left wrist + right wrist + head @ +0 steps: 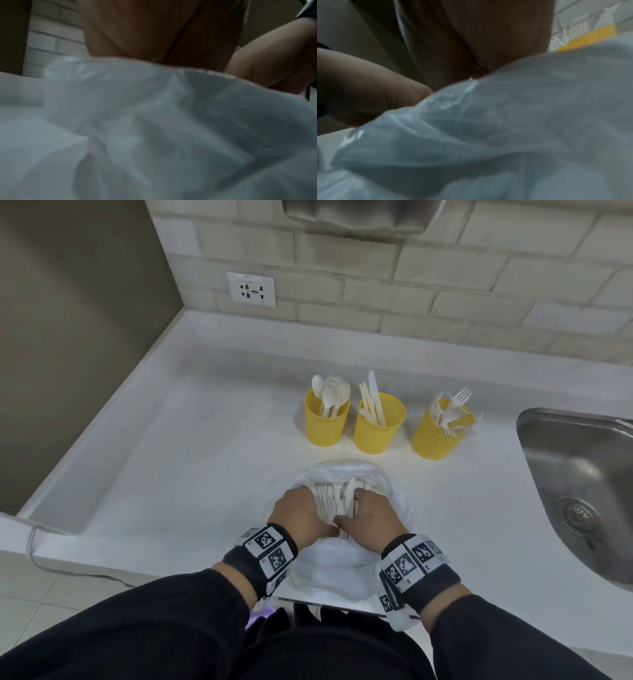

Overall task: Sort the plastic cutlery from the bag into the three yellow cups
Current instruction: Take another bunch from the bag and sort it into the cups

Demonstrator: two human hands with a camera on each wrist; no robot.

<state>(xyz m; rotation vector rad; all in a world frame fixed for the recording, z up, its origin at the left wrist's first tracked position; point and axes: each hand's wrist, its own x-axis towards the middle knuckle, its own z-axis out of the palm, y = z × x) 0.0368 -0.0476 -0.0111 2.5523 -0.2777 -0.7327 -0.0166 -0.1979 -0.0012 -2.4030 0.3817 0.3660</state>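
On the white counter (205,467) stand three yellow mesh cups: the left cup (327,424) holds spoons, the middle cup (378,429) knives, the right cup (440,431) forks. In front of them lies a white plastic bag (387,484), open, with a pile of pale cutlery (334,501) inside. My left hand (301,510) has its fingers bent into the pile's left side. From the right, my right hand (371,513) curls over the pile, thumb underneath. Both wrist views are blurred, filled by the bag (154,128) (522,128) below my palms; the fingertips are hidden.
A steel sink (582,474) is set into the counter at the right. A brick wall with a socket (250,289) runs along the back, and a brown panel (68,337) closes the left side. A thin cable (34,549) trails off the counter's near left edge.
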